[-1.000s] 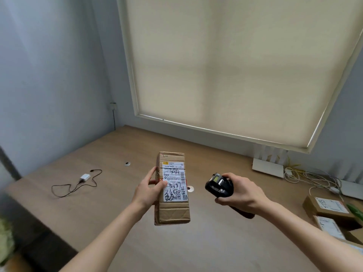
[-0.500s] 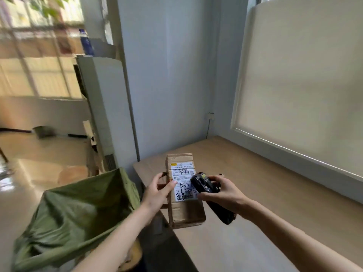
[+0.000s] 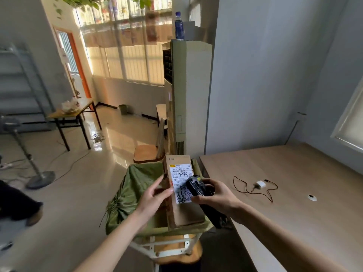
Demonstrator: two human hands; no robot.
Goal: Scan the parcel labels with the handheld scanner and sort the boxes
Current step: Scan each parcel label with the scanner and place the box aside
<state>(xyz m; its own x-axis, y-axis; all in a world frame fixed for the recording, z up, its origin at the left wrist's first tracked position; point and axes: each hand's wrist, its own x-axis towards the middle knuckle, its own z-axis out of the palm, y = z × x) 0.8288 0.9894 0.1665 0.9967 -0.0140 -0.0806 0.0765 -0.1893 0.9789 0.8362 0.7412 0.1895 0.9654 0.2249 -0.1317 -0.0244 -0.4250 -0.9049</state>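
My left hand (image 3: 155,195) grips the left edge of a long brown cardboard parcel (image 3: 183,211), held upright over a green fabric sack (image 3: 135,185). A white shipping label (image 3: 179,180) with black handwriting faces me on the parcel. Over the label's right side, my right hand (image 3: 218,195) holds a black handheld scanner (image 3: 196,186), whose head covers part of the label. The scanner's handle runs down past the parcel's lower right corner.
The sack sits on a wooden stool (image 3: 176,250) left of the wooden table (image 3: 294,203). A white charger with a black cable (image 3: 260,184) lies on the table. A tall white air conditioner (image 3: 188,95) stands behind. A fan stand (image 3: 39,179) and another person's shoe (image 3: 33,213) are at left.
My view has swung left from the table to the sack and room. The parcel now hangs over the sack, and the scanner has moved in from the right onto the label.
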